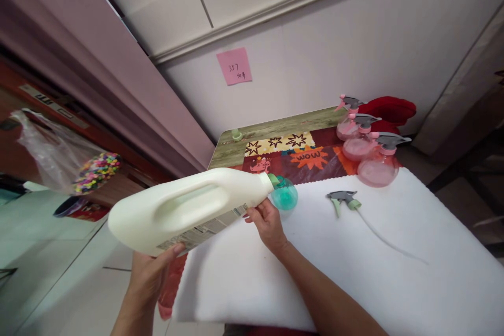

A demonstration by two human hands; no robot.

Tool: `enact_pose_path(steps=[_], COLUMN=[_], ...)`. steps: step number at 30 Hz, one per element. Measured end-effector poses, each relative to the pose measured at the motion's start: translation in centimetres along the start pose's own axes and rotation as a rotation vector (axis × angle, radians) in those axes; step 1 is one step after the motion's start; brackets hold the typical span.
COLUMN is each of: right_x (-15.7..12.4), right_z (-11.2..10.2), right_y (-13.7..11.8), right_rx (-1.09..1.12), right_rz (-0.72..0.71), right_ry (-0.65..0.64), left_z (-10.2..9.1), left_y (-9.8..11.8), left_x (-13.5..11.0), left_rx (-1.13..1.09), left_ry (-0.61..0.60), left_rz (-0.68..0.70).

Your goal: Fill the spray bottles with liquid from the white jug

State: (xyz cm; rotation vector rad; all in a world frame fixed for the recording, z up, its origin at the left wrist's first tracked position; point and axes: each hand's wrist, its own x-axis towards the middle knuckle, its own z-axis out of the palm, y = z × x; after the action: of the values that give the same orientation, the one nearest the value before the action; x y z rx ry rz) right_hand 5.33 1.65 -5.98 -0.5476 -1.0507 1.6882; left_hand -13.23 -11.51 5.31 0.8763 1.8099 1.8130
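A large white plastic jug [189, 207] is tipped on its side, its neck resting at the mouth of a small green bottle [284, 194] that stands on the white padding [394, 273]. My left hand [151, 273] grips the jug from below near its base. My right hand [268, 223] supports the jug's shoulder near the neck, just beside the green bottle. A loose grey and green spray head [343, 199] with its long clear tube lies on the padding to the right.
Three pink spray bottles [372, 152] stand at the table's back right, before a red cloth [389, 110]. A small green cap [237, 135] sits on the wooden tabletop by the wall. A pink note [234, 66] hangs above. A bag of coloured beads [94, 170] is at left.
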Motion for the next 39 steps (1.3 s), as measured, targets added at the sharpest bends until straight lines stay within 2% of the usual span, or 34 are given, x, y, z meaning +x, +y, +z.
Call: enact_pose_path(steps=[7, 12, 27, 39], right_x=[0.0, 0.1, 0.2, 0.2], right_z=[0.1, 0.1, 0.0, -0.1], right_y=[0.0, 0.5, 0.7, 0.7], right_rx=[0.012, 0.027, 0.032, 0.036], right_rz=[-0.001, -0.006, -0.009, -0.003], right_ry=[-0.006, 0.016, 0.015, 0.008], left_z=[0.4, 0.4, 0.7, -0.8], left_y=[0.8, 1.2, 1.9, 1.2], left_x=[-0.1, -0.1, 0.0, 0.6], left_rx=[-0.004, 0.045, 0.053, 0.231], left_ry=[-0.007, -0.016, -0.048, -0.044], left_rz=[0.029, -0.002, 0.071, 0.095])
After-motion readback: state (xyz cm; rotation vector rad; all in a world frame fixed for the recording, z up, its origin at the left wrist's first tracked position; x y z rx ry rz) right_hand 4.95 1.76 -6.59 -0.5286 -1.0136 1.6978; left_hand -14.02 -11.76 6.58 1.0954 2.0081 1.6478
